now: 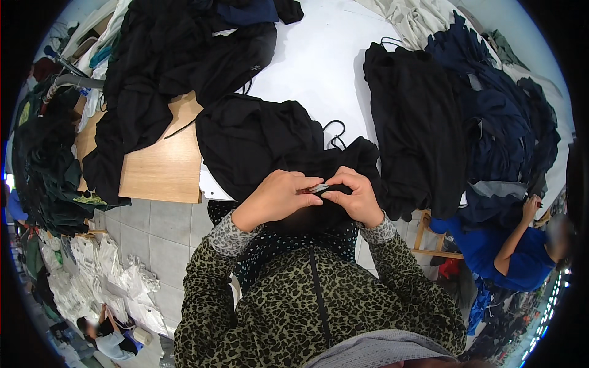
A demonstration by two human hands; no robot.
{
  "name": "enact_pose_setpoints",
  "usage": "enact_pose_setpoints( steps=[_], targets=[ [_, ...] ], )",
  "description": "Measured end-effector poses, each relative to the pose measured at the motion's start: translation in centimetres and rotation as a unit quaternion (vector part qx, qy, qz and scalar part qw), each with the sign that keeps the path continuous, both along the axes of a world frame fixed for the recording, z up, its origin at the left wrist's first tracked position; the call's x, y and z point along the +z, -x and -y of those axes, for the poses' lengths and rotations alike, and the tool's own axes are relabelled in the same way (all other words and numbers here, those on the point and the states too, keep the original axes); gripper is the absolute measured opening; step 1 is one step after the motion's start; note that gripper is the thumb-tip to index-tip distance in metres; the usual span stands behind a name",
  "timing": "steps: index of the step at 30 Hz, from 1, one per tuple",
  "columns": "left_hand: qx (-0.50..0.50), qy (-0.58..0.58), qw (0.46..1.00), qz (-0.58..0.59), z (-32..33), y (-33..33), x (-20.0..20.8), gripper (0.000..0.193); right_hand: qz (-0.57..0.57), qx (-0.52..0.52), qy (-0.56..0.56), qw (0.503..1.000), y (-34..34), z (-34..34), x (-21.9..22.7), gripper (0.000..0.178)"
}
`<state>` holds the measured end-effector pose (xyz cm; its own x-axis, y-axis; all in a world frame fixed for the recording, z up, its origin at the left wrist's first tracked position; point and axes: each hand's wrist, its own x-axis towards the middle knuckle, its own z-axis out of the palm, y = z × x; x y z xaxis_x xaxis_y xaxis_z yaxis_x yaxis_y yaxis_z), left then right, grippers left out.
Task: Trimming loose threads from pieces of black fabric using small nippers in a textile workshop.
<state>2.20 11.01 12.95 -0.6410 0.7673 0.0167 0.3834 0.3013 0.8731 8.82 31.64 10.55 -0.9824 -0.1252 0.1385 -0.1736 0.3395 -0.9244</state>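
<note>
A black garment (pixel 276 144) lies bunched at the near table edge, its hem pulled toward the person. The left hand (pixel 279 196) and right hand (pixel 356 196) meet over it, both closed, pinching a small pale tag (pixel 319 187) between fingertips. At 2 o'clock sits a dark clothing stack (pixel 423 141); at 10 o'clock another black heap (pixel 184 67). The slack fabric could slide off the white table (pixel 319 55), tugging the tag loose.

1. A garment (pixel 257 138) lies on the bench (pixel 319 55), at its near edge, just ahead of both hands.
2. A pile of clothes (pixel 178 61) sits behind it to the left.
3. A stack of garments (pixel 417 135) lies to the right.
4. A seated person (pixel 515 245) is beyond the stack, at far right.
</note>
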Motion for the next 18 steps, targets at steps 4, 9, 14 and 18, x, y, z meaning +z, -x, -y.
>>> enact_pose_setpoints(
  steps=[4,9,14,18],
  targets=[
    [0.000,-0.011,1.000,-0.003,0.00,0.03,-0.12,0.039,0.002,0.001,0.006,1.000,0.04,0.02,0.07,0.019],
    [0.003,-0.011,1.000,0.016,0.02,-0.01,-0.14,0.039,0.006,0.006,0.004,1.000,0.08,-0.02,0.06,0.019],
    [0.002,-0.016,1.000,0.003,0.12,0.09,-0.41,0.038,-0.001,0.011,-0.009,1.000,0.16,-0.04,0.03,0.018],
    [0.004,0.006,1.000,-0.005,0.09,0.23,0.07,0.038,-0.007,0.004,-0.017,1.000,0.07,-0.07,0.20,0.019]
  ],
)
